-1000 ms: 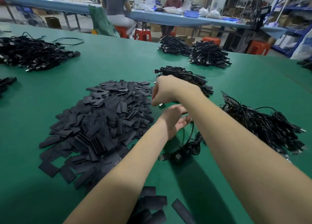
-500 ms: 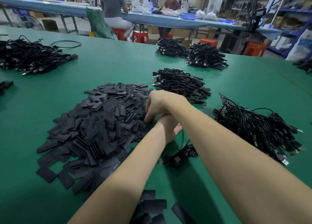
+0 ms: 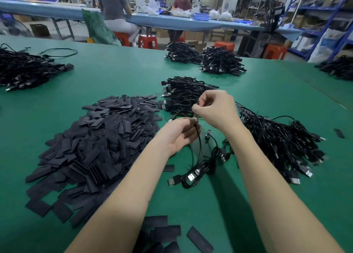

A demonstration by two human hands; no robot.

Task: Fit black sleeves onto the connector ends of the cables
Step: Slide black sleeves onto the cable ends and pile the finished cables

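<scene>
At the centre of the frame the left hand [image 3: 179,133], palm up, curls its fingers round a thin black cable [image 3: 199,144], while the right hand [image 3: 215,110] just above it has its fingertips pinched together. The cable hangs down to a small coiled bundle [image 3: 198,169] on the green table [image 3: 267,205]. A large heap of black sleeves [image 3: 99,138] fills the left of the frame, and cable piles [image 3: 282,142] lie at the right and upper centre.

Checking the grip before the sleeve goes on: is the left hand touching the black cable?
Touching. The head view shows the left hand with its fingers curled round the black cable, which hangs down from them to the green table.
</scene>
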